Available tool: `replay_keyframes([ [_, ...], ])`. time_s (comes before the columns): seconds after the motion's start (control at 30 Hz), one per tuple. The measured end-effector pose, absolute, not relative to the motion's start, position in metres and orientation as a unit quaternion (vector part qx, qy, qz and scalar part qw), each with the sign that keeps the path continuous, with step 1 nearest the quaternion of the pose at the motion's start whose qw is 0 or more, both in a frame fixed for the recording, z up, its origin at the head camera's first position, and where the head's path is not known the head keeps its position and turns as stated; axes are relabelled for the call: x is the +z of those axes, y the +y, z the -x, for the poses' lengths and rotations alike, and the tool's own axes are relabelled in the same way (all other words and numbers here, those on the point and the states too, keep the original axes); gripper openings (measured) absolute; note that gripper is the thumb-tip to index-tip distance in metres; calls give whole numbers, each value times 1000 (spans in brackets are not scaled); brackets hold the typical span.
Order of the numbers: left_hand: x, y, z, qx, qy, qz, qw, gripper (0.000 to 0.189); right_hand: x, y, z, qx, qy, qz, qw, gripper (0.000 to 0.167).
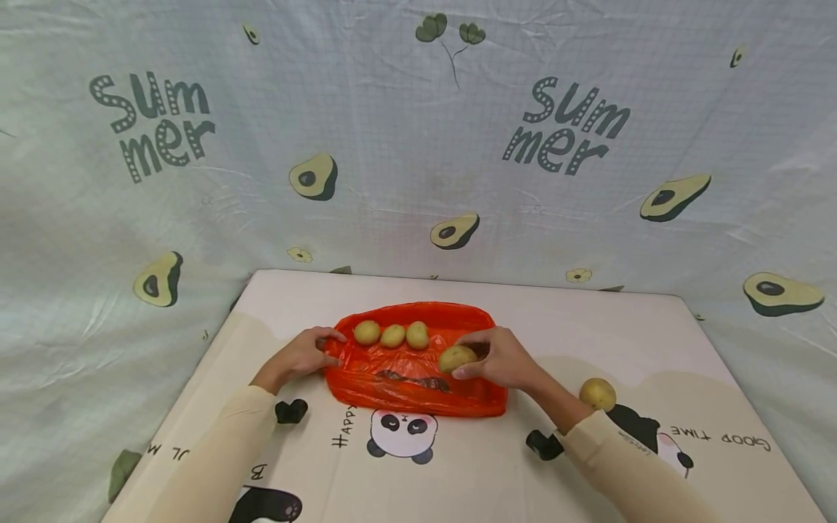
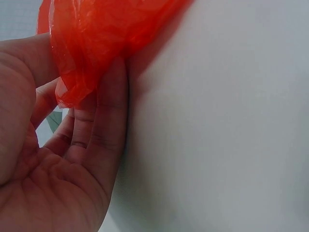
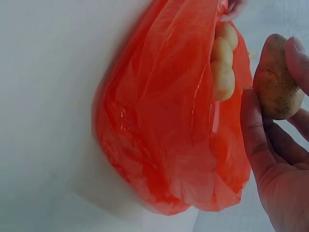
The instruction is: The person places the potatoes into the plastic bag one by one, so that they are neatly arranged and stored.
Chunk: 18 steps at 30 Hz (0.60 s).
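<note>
Hanging behind a white table covering [image 1: 575,319], a pale curtain [image 1: 366,87] printed with avocado halves [image 1: 455,232] and the word "Summer" [image 1: 567,126] backs a red plastic bag [image 1: 392,394] spread open near the middle of the surface. A panda print [image 1: 402,434] shows at the bag's near edge. To the right, a loose potato [image 1: 598,394] sits on the covering beside the right forearm [image 1: 556,398], which lies between it and the bag; the lettering "Good Time" [image 1: 721,439] runs farther right. Three potatoes [image 1: 392,335] rest in a row inside the bag, toward its far left side (seen from the right wrist, the bag's wall partly hides them). The left hand [image 1: 302,354] pinches the bag's left edge, thumb on one side of the film and fingers on the other. The right hand [image 1: 502,359] grips a held potato [image 1: 457,358] between its thumb and curved fingers, over the right half of the bag's opening, near the row but apart from it. Dark specks mark its skin.
</note>
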State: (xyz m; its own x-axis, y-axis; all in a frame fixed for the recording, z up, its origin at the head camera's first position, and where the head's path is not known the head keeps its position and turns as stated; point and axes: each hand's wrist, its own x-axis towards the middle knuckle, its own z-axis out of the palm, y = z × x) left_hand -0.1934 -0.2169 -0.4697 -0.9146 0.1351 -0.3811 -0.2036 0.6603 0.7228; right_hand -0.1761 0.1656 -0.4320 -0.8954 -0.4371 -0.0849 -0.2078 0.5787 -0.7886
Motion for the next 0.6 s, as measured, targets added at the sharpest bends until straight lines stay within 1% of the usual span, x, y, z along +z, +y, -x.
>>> replay_keyframes([
  [0.17,-472,-217,194,411,888,29,205,42,-436,160,175,-420,880,185,127,39],
  [0.4,-471,-218,194,404,891,25,204,42,-439,152,172,-423,883,162,121,48],
  [0.6,-471,-220,193,400,894,11,204,42,-443,145,169,-433,877,170,116,44],
])
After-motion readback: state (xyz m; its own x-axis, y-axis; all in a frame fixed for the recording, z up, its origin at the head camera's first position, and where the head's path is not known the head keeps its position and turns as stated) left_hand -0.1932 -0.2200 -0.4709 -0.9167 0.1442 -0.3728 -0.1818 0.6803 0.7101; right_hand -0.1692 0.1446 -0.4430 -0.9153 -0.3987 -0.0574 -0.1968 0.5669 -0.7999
